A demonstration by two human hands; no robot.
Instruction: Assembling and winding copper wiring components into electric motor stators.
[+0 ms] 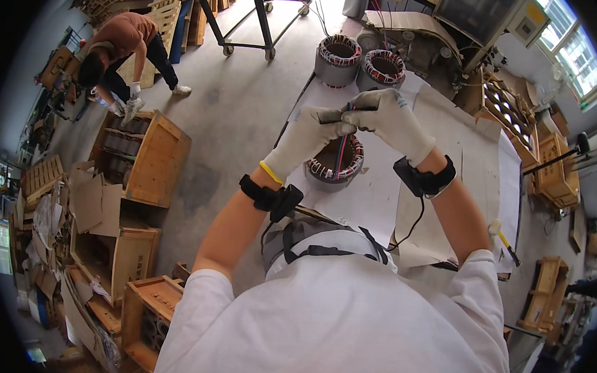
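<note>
On the covered table in front of me stands a motor stator (331, 184), a grey cylinder with red and white laced windings around its rim. Red, blue and dark lead wires (342, 150) rise from it. My left hand (309, 131), in a pale glove, is closed on these leads above the stator. Close beside it, my right hand (390, 122), gloved alike, pinches their upper ends with the fingertips. The gloves partly hide the wires. Two similar stators, one on the left (334, 71) and one on the right (382, 70), stand farther back.
White and brown sheets (424, 194) cover the table. A hammer with a yellow handle (504, 239) lies at its right edge. To the left, another person (122, 46) bends over a wooden crate (153, 160). A wheeled metal cart (244, 12) stands beyond.
</note>
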